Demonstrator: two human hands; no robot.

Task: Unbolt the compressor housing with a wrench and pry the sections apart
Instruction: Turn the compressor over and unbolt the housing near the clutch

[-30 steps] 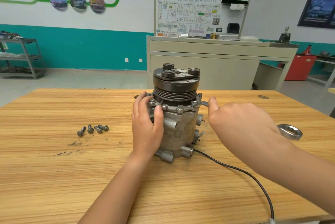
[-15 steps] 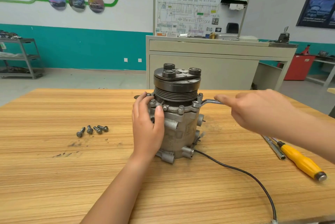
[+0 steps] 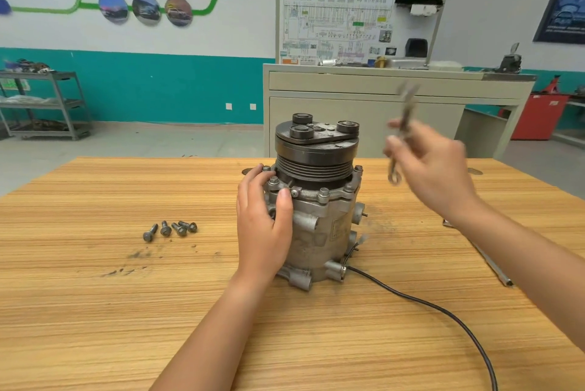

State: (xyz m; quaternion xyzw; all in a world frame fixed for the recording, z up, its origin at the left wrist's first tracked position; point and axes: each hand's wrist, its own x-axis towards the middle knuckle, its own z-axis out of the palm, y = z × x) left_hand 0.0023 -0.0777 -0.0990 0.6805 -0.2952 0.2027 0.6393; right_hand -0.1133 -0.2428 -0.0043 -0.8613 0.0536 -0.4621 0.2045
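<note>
A grey metal compressor [image 3: 319, 229] stands upright on the wooden table [image 3: 126, 311], its black pulley on top. Bolts ring its upper flange. My left hand [image 3: 262, 226] grips the left side of the housing, thumb on the flange. My right hand [image 3: 433, 175] is raised to the right of the pulley, clear of the compressor, and holds a slim wrench [image 3: 403, 124] nearly upright; the tool is blurred. A black cable [image 3: 443, 311] runs from the compressor's base toward the table's front right.
Several loose bolts [image 3: 171, 229] lie on the table left of the compressor. A thin metal rod [image 3: 493, 267] lies at the right, partly behind my right forearm. A beige cabinet [image 3: 380, 112] stands beyond the table.
My right hand has lifted the wrench off the right-hand flange bolt and swung it up to near vertical. My left hand has kept its grip on the housing.
</note>
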